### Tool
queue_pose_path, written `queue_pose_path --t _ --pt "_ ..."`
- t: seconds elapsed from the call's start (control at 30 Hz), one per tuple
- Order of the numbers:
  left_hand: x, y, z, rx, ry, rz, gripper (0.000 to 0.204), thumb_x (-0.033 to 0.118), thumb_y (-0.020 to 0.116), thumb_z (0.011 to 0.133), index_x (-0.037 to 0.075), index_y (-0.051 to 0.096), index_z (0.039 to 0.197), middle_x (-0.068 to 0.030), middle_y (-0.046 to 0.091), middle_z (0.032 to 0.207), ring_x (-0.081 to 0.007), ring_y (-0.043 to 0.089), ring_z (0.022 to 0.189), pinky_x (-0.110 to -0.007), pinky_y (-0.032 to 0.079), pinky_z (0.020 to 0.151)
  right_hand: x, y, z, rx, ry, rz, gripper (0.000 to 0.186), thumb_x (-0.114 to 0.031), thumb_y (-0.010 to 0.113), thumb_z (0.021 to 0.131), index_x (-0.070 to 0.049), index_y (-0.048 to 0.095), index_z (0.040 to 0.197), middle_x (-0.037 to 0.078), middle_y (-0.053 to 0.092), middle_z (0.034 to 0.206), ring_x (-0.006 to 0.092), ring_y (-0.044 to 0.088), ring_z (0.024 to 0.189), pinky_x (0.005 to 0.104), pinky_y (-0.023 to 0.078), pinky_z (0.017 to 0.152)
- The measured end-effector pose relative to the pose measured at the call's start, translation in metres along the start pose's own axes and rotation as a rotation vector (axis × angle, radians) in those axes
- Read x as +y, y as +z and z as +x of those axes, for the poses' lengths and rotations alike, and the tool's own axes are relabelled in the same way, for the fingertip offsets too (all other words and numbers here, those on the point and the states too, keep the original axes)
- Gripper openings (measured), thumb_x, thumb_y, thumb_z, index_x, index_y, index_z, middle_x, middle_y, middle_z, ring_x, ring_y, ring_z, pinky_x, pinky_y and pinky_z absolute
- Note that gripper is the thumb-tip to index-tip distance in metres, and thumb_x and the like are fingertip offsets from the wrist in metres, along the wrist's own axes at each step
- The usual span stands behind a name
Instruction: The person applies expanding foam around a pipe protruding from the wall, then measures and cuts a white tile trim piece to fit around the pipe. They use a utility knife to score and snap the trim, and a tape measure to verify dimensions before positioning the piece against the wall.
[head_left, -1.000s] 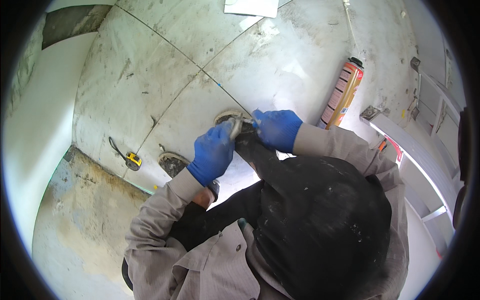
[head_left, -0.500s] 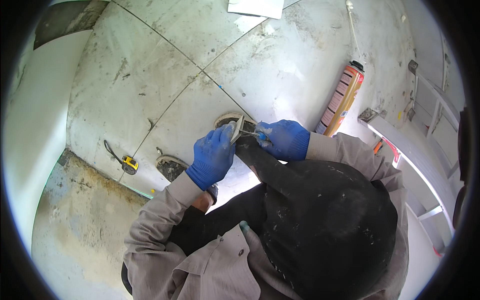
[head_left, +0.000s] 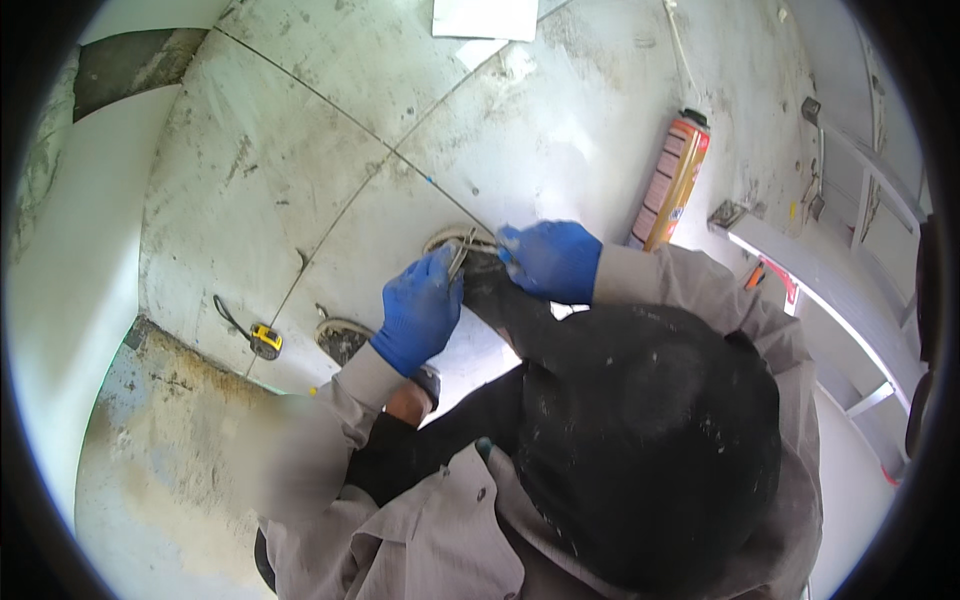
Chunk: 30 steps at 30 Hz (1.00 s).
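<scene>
Both my hands wear blue gloves and meet above my right shoe (head_left: 440, 241). My left hand (head_left: 420, 308) is closed around a small flat pale piece (head_left: 458, 262), now seen nearly edge-on. My right hand (head_left: 552, 262), closed too, grips a thin metal tool (head_left: 482, 243) with a blue handle. Its slim shaft points left toward the pale piece. Whether the tip touches the piece, and what kind of tip it is, I cannot tell.
A yellow-and-black tape measure (head_left: 265, 341) lies left on the tiled floor. Right of my hands lies a red-and-gold spray can (head_left: 672, 180) with a black top. A metal ladder (head_left: 830, 290) stands at the right. A white sheet (head_left: 484, 17) lies at the far edge.
The pale piece has turned from showing its flat face to nearly edge-on. My right hand has shifted slightly left and up. The whole view has moved a little.
</scene>
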<state>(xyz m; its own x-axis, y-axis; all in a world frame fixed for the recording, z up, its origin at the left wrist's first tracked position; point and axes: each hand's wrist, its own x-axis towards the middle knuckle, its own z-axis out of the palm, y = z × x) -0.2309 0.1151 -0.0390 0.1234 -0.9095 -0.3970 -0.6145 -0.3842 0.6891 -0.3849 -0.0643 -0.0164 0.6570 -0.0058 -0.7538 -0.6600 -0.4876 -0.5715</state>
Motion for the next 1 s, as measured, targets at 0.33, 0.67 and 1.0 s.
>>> queue_pose_path --t 0.33,0.67,1.0 --pt "0.011 -0.006 -0.007 0.002 0.034 0.013 0.04 0.014 0.067 0.087 0.002 0.059 0.124 -0.0174 0.069 0.103 -0.0351 0.068 0.089 -0.044 0.055 0.075 0.003 -0.01 0.019 0.036 0.021 -0.089 0.03 -0.02 0.055 0.091 -0.004 0.059 0.116 0.025 0.07 0.097 0.0427 0.068 0.092 0.0509 0.054 0.081" --pt "0.003 -0.003 -0.011 0.034 0.038 -0.011 0.039 0.014 0.067 0.087 0.003 0.06 0.123 -0.0145 0.068 0.102 -0.0324 0.068 0.089 -0.042 0.055 0.074 -0.012 -0.011 -0.011 -0.134 0.106 0.064 0.031 -0.027 0.056 0.091 -0.005 0.058 0.113 0.025 0.069 0.096 0.0432 0.068 0.093 0.0532 0.053 0.083" --pt "-0.002 -0.003 -0.002 -0.015 -0.117 -0.019 0.04 0.016 0.067 0.088 0.002 0.059 0.125 -0.0174 0.068 0.105 -0.0342 0.069 0.09 -0.043 0.056 0.077 -0.007 -0.007 0.023 -0.09 0.065 -0.113 0.03 -0.022 0.055 0.092 -0.003 0.061 0.115 0.023 0.071 0.102 0.0384 0.07 0.098 0.049 0.054 0.083"
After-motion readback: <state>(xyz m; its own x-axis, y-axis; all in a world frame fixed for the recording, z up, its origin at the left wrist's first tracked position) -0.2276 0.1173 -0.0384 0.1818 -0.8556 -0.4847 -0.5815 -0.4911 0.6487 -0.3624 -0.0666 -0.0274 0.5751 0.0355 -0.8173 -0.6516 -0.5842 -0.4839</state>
